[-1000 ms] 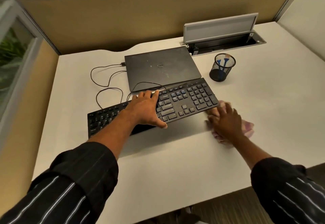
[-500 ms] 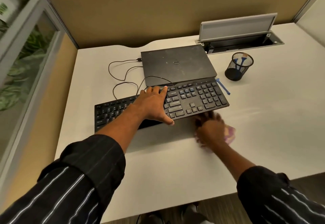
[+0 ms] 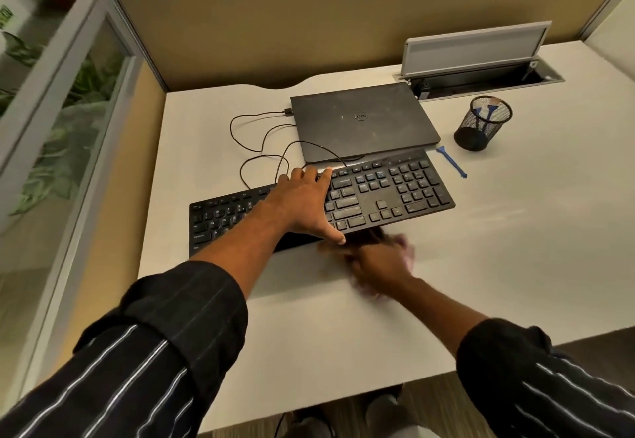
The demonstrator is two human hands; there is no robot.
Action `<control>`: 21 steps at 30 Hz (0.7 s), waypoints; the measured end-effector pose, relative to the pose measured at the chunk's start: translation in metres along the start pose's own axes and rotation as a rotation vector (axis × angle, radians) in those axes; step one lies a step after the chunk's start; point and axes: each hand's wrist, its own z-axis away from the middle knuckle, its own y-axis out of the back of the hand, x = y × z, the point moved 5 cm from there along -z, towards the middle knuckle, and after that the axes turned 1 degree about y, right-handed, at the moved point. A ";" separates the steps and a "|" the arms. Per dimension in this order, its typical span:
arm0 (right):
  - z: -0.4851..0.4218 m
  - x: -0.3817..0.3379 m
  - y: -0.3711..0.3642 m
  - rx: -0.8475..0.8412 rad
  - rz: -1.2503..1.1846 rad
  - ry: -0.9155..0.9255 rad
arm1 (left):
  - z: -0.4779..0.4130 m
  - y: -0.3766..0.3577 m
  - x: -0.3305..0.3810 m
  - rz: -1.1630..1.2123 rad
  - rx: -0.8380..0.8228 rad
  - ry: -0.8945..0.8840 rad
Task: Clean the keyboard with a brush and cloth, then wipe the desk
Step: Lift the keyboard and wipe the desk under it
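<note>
A black wire-mesh pen cup point(image 3: 482, 127) held blue-handled tools on the white counter point(image 3: 515, 231), a loose blue brush point(image 3: 452, 162) just beside it. Beige partitions ringed the counter. I saw the left hand point(image 3: 305, 205) spread flat, gripping the tilted black keyboard point(image 3: 378, 197). The right hand point(image 3: 376, 259), blurred, pressed a barely visible pink cloth point(image 3: 407, 252); its grip I could not tell.

The right hand point(image 3: 378, 260) was blurred, so its grip could not be read. The pale pink cloth point(image 3: 407, 252) under it showed only as a smear. The left hand point(image 3: 302, 204) covered the middle keys of the black flat keyboard point(image 3: 388, 193). Both dark striped sleeves point(image 3: 144, 351) were cut by the bottom edge.
</note>
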 end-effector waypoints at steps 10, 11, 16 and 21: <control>-0.031 -0.010 -0.005 -0.508 -0.361 -0.161 | 0.011 -0.013 -0.006 0.034 -0.030 0.060; -0.027 -0.018 -0.007 -0.534 -0.288 -0.076 | 0.012 -0.013 -0.005 0.035 -0.036 0.069; -0.011 -0.032 0.010 -0.321 0.116 0.472 | 0.014 -0.008 -0.002 0.022 -0.040 0.100; -0.041 -0.030 0.015 -0.382 0.242 0.453 | 0.016 -0.004 0.001 0.040 -0.022 0.127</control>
